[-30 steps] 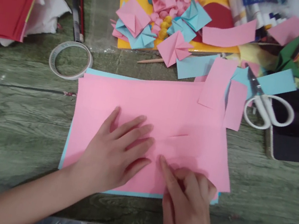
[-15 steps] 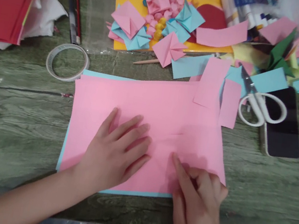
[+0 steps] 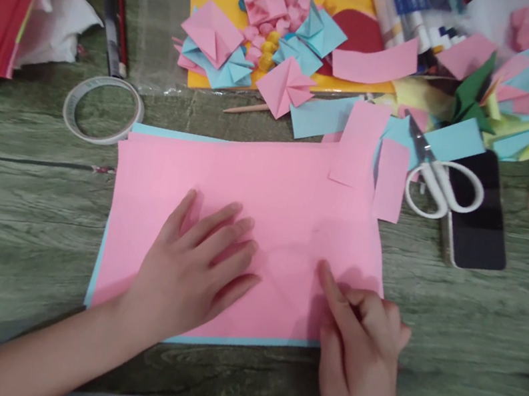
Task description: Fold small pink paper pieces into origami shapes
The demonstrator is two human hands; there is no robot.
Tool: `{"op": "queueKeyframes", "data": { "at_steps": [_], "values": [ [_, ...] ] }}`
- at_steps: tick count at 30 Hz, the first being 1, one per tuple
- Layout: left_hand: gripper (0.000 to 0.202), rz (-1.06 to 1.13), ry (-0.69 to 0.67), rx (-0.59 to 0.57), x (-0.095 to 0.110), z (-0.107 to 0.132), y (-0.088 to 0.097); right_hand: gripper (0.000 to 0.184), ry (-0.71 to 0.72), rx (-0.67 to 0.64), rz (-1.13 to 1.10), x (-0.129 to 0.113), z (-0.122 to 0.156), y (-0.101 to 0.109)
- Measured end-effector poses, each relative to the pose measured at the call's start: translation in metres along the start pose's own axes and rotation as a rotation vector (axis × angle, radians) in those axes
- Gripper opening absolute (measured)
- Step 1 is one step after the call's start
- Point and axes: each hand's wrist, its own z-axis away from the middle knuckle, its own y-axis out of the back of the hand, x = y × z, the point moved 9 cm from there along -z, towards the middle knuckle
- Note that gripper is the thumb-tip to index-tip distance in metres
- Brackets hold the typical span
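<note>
Centrally placed on a green-grey, wood-grained table (image 3: 10, 230), one smooth, rectangular sheet of pink paper (image 3: 284, 228) lies, faintly creased, over pale blue paper (image 3: 168, 132) that shows at three edges. A person's left hand (image 3: 188, 273) rests palm-down on it, fingers spread wide; the right hand (image 3: 364, 360) touches it with an extended index finger, the rest curled, their contents hidden. To the right, one pair of white-handled metal scissors (image 3: 434, 182) overlaps one flat black phone (image 3: 485, 228). One hollow tape ring (image 3: 71, 105) lies by the upper-left corner.
</note>
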Motion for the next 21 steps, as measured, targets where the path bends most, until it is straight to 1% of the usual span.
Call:
{"op": "queueKeyframes", "data": {
  "at_steps": [5,10,13,18,21],
  "values": [
    [0.022,-0.001,-0.004,0.024,0.001,-0.002,0.003,0.054,-0.027,0.004,0.014,0.001,0.000,-0.001],
    [0.023,-0.003,-0.014,0.030,0.001,-0.001,0.004,0.047,-0.047,0.064,0.054,0.004,-0.001,0.005],
    [0.024,-0.003,-0.015,0.031,0.001,-0.001,0.004,0.042,-0.052,0.100,0.118,0.003,-0.001,0.006],
    [0.027,0.009,-0.017,0.021,0.000,0.001,0.003,0.039,-0.030,0.158,0.255,-0.006,-0.001,0.008],
    [0.029,0.012,-0.020,0.017,0.000,0.002,0.002,0.039,-0.023,0.152,0.286,-0.008,-0.001,0.007]
  ]
}}
